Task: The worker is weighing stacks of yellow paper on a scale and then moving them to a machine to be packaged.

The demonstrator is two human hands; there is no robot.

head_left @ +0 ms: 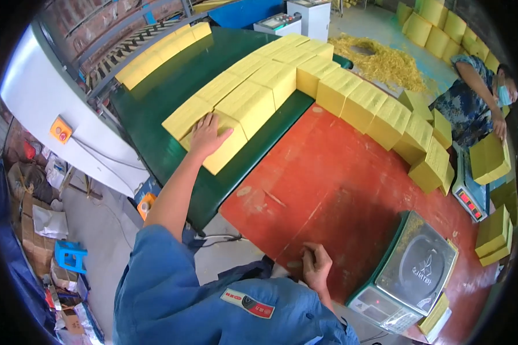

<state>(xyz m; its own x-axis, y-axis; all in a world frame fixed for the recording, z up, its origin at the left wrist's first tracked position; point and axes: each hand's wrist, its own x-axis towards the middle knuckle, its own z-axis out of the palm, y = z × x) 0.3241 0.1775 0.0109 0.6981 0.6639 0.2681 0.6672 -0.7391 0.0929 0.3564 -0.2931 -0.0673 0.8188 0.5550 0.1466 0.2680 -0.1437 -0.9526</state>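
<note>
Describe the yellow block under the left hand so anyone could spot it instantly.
Beside the red tabletop, a dark green surface carries two adjoining rows of yellow blocks. Take the nearest block in the right-hand row. Unlike its neighbours, it lies under the thumb of the left hand.

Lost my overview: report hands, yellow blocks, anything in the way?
Left hand on row's nearest yellow block, green surface beneath. Right hand loosely curled, red table's near edge. Scale to its right; nothing seen blocking left hand.

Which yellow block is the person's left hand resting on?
The block at the near end of the double row, on the side toward the red table. The left hand rests on it; its row's other blocks lie farther off.
</note>
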